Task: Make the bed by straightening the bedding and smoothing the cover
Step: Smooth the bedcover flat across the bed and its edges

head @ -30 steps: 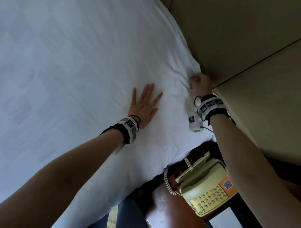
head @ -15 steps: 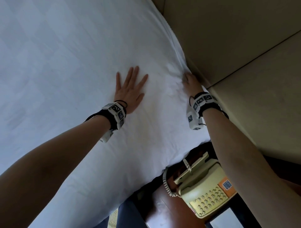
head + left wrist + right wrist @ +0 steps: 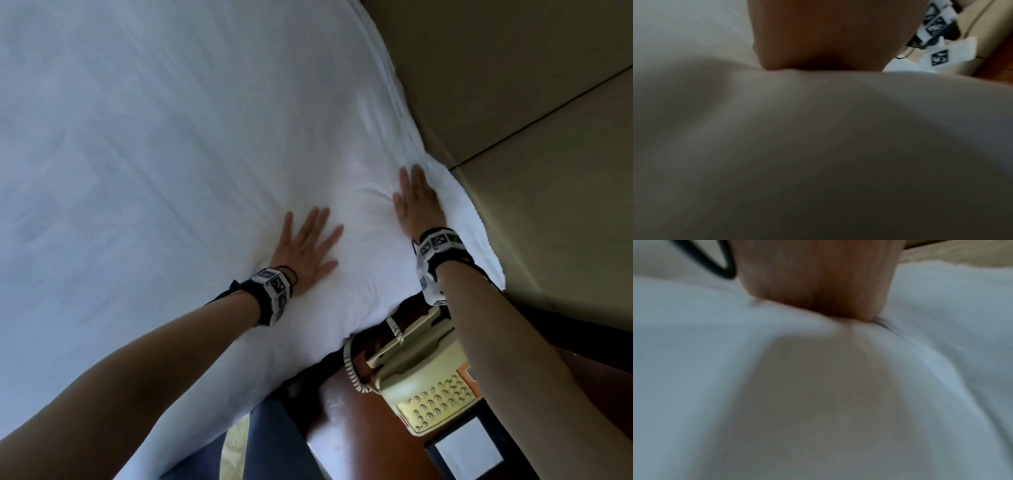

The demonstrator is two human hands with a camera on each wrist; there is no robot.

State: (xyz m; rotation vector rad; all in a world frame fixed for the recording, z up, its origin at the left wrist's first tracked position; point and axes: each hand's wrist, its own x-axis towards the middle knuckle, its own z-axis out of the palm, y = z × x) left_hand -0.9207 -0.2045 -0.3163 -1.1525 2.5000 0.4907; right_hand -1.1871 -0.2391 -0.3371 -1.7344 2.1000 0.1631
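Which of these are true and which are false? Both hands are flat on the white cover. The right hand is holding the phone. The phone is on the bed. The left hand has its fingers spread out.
1. Both hands are flat on the white cover. True: the left hand and the right hand both press on it.
2. The right hand is holding the phone. False: it rests on the cover near the bed's corner; the phone lies untouched.
3. The phone is on the bed. False: it sits on the wooden stand beside the bed.
4. The left hand has its fingers spread out. True.
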